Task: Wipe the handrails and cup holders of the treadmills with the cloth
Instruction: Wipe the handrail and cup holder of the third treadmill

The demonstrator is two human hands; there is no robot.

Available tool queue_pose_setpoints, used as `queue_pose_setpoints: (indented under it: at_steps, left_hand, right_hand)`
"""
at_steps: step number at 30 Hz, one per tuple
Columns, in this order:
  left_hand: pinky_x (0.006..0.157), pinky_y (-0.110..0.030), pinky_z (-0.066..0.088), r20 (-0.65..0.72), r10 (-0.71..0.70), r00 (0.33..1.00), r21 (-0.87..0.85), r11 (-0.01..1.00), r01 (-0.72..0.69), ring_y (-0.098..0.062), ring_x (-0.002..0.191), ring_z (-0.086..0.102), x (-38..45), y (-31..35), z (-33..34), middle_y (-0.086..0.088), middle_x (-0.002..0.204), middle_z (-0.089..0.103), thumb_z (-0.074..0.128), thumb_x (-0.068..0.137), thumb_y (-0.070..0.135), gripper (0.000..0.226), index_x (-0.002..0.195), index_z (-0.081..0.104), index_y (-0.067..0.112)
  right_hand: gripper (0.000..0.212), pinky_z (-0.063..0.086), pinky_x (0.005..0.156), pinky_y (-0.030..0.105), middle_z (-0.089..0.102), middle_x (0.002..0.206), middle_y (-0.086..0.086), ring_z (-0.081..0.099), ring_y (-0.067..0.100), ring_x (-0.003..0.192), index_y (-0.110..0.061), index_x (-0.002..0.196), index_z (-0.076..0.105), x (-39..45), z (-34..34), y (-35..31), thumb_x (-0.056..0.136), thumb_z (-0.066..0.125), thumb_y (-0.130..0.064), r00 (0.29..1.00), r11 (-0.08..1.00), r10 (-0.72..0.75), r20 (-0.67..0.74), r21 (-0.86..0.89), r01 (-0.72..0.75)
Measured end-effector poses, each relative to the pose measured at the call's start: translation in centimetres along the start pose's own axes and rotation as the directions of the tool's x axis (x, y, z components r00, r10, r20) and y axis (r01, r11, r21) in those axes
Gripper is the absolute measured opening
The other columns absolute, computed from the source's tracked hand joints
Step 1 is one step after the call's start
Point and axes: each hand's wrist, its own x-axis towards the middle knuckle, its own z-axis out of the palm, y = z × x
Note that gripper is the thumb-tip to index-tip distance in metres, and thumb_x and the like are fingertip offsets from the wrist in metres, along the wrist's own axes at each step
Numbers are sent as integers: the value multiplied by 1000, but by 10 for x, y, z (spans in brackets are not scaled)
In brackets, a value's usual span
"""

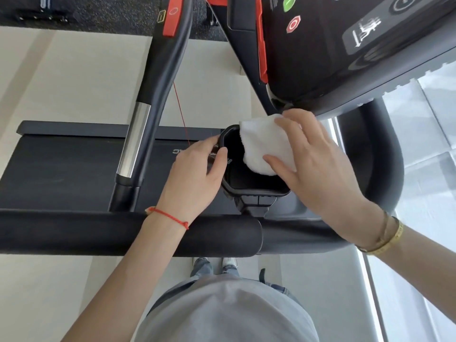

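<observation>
A black cup holder (256, 191) hangs from the treadmill's frame, just beyond the thick black handrail (98, 233) that crosses in front of me. My left hand (197, 169) grips the holder's left rim, thumb and fingers curled over its edge. My right hand (318, 166) holds a folded white cloth (264, 144) over the holder's far right rim, thumb under the cloth's lower edge and fingers on top. The cloth covers part of the opening; the holder's dark inside shows below it.
A second handrail (158, 95) with a chrome grip and a red tab runs away at the left. The console (345, 45) with green and red buttons hangs over the upper right. The treadmill belt (61, 169) lies below. A red safety cord (181, 114) dangles near the holder.
</observation>
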Motion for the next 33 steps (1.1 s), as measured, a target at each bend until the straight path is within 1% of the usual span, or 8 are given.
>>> queue_pose_setpoints:
  at_steps: [7, 10, 12, 17, 20, 25, 31, 33]
  left_hand:
    - [73, -4, 39, -7, 4, 1000, 12, 1000, -4, 1, 83, 56, -1, -1, 1, 13, 96, 63, 46, 101, 28, 30, 126, 62, 25]
    - [69, -11, 37, -3, 0, 1000, 21, 1000, 0, -1, 80, 55, -1, 1, 1, 10, 93, 62, 45, 101, 27, 29, 123, 63, 22]
    - [63, -10, 35, -3, -13, 1000, 27, 1000, 13, -1, 71, 53, -1, 1, 1, 12, 81, 57, 45, 101, 26, 23, 110, 64, 17]
    - [56, -16, 30, -1, -49, 999, 34, 998, 49, -9, 61, 46, -2, 1, 1, 12, 66, 46, 47, 100, 26, 21, 84, 54, 16]
    - [58, -20, 32, 4, -49, 999, 27, 998, 48, -11, 64, 48, -2, 1, 1, 12, 70, 50, 47, 100, 27, 22, 89, 59, 13]
    - [81, -23, 47, 0, -20, 1000, -4, 1000, 20, -6, 90, 61, -2, 4, -1, 6, 102, 66, 45, 101, 28, 32, 127, 62, 19]
    - [57, -12, 35, -21, -34, 999, 43, 998, 35, 1, 64, 51, -1, -1, 3, 15, 70, 50, 48, 99, 28, 18, 84, 55, 20]
    - [57, -10, 36, -21, -38, 999, 47, 998, 39, 1, 64, 52, -1, -3, 2, 15, 70, 50, 48, 99, 28, 19, 83, 54, 19]
  right_hand:
    - [57, 29, 68, 24, 55, 123, 14, 58, 34, 104, -5, 136, 36, 12, 15, -6, 97, 48, -45, 965, 973, 225, 132, 15, -229]
    - [55, 42, 87, 32, 55, 128, 12, 53, 31, 116, -6, 137, 39, 24, 18, -10, 96, 53, -40, 986, 992, 118, 115, -62, -111]
    - [55, 39, 97, 32, 55, 129, 9, 51, 27, 119, -8, 138, 40, 34, 22, -14, 95, 56, -38, 989, 990, -27, 142, -130, 46]
    - [55, 40, 88, 31, 55, 128, 3, 55, 23, 111, -14, 143, 37, 62, 23, -10, 98, 43, -46, 938, 941, -218, 271, -199, 276]
    - [58, 42, 89, 35, 56, 125, 5, 54, 26, 107, -12, 144, 35, 55, 20, -2, 99, 39, -47, 930, 938, -224, 292, -192, 287]
    - [66, 45, 89, 36, 51, 134, 11, 53, 31, 115, -8, 148, 29, 32, 18, 10, 96, 51, -40, 958, 982, -113, 263, -121, 149]
    - [55, 44, 83, 36, 54, 121, 6, 55, 25, 102, -10, 139, 36, 68, 27, -10, 101, 31, -49, 899, 899, -298, 321, -222, 377]
    - [56, 44, 82, 34, 53, 120, 5, 55, 23, 101, -11, 139, 35, 70, 27, -11, 101, 27, -51, 887, 886, -315, 338, -231, 403]
